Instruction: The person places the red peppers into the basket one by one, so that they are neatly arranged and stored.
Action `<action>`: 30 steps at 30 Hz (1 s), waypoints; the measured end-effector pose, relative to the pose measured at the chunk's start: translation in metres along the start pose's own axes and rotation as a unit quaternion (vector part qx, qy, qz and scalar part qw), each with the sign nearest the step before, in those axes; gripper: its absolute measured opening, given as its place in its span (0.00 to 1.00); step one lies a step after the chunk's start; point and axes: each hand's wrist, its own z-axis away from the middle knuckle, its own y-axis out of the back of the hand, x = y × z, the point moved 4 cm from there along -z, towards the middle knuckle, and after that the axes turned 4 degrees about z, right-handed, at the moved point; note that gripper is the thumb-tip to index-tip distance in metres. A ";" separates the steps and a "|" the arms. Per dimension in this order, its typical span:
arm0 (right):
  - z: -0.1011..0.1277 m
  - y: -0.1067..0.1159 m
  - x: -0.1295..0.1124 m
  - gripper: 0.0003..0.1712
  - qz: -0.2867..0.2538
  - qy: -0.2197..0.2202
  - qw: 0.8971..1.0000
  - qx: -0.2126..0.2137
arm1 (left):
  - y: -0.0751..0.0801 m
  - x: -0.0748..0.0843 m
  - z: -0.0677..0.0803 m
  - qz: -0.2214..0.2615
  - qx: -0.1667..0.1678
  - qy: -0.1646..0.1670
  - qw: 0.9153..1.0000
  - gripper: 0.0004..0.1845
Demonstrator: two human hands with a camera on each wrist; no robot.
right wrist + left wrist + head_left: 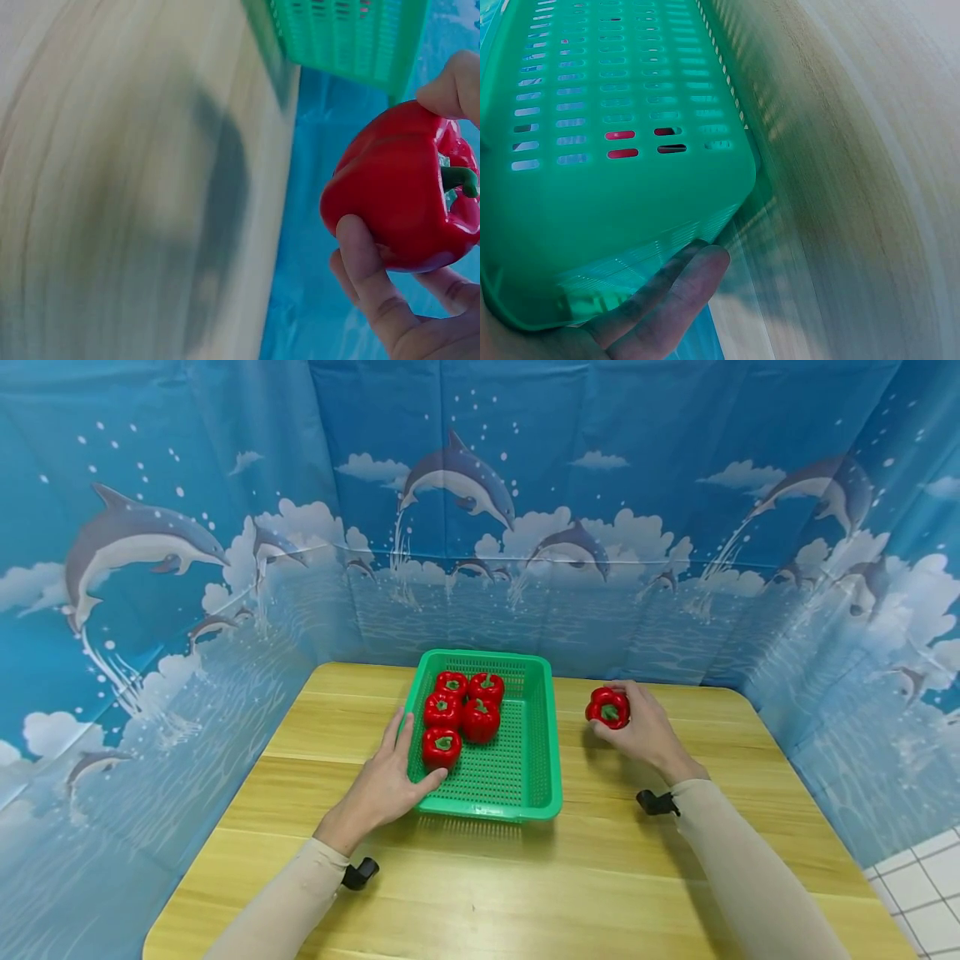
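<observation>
While the head view looks down on a wooden table point(525, 877), the left hand point(386, 785) lies flat with straight fingers against the near-left corner of a green perforated basket point(536, 760), holding nothing; the thumb tip reaches over the rim near the closest pepper. Five red bell peppers point(462, 714) sit bunched in the basket's left half, toward 11 o'clock from its centre. At 3 o'clock from the basket, well apart from it, the right hand point(641, 731) has fingers curled round a sixth red bell pepper point(608, 707), stem facing camera, at the table's far right part. Dolphin-print blue curtain point(150, 568) walls three sides. Left wrist view: basket wall fills the frame from 9 to 12 o'clock, red showing through slots, one straight fingertip point(697, 274) pressed on its lower corner, blurred table at 3 o'clock. Right wrist view: held pepper at 3 o'clock, clamped between thumb and fingers point(367, 259), green stem visible, basket corner at 1 o'clock, table at 9 o'clock.
</observation>
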 end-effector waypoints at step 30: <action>-0.001 0.014 -0.088 0.40 0.012 0.077 0.997 0.013 | 0.000 0.000 0.000 -0.001 0.003 -0.001 1.000 0.63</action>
